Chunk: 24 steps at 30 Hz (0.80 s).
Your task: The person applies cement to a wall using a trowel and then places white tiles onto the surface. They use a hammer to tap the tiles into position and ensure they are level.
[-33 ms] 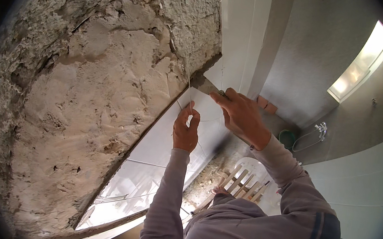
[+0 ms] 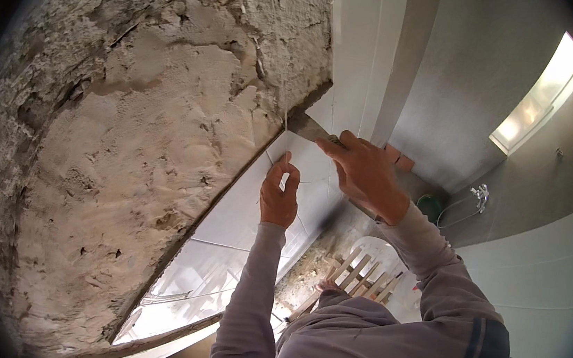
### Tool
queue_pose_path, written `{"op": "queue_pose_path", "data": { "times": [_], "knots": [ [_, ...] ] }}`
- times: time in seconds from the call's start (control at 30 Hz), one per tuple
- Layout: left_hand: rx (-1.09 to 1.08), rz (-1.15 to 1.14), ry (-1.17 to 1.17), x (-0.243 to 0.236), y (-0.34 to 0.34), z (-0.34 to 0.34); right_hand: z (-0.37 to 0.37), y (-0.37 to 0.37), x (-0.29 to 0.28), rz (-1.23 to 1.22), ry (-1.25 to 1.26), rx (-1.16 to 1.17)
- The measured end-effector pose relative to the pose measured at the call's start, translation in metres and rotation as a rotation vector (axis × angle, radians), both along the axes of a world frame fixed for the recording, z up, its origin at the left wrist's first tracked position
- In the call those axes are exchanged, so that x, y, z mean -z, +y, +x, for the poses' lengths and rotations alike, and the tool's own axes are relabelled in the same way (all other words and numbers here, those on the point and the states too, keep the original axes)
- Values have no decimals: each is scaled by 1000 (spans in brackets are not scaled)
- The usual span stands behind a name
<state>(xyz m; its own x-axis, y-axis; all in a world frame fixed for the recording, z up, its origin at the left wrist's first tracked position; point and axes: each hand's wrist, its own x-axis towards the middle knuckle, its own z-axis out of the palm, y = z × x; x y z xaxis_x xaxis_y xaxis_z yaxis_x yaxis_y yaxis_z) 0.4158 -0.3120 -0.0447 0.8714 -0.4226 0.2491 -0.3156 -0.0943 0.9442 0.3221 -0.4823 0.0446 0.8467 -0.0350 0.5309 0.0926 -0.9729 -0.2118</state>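
Observation:
My left hand (image 2: 279, 191) pinches a thin pale string (image 2: 285, 112) in front of the white wall tiles (image 2: 226, 225), just beside the edge of the rough bare plaster (image 2: 131, 163). To its right and a little higher, my right hand (image 2: 364, 170) is closed round a tool (image 2: 336, 141), mostly hidden by the fingers, whose shape I cannot fully make out. A notch of grey mortar (image 2: 305, 125) at the upper corner of the tiling lies just left of that hand's fingertips.
Below me are wooden slats (image 2: 360, 274) on a white plastic seat (image 2: 403, 299). A green bucket (image 2: 429, 206), orange bricks (image 2: 403, 162) and a wall-mounted tap with hose (image 2: 479, 196) are at the right. A bright window (image 2: 540, 87) is at upper right.
Both hands have shifted very slightly to the right, still closed as before. The string moves a little with them.

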Motion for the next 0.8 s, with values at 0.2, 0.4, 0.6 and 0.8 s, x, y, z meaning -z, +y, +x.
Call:
{"op": "queue_pose_path", "data": {
  "times": [0.2, 0.4, 0.6, 0.8],
  "knots": [
    [8, 74, -21, -13, -6, -1, -8, 4, -22, 44, 29, 128],
    [59, -146, 79, -16, -24, 13, 16, 6, 6, -12, -25, 75],
    [8, -65, -51, -2, -36, 11, 15, -12, -28, -254, 115, 14],
    [34, -13, -104, 2, -40, 13, 3, -15, -54, -200, 176, 10]
  ]
}}
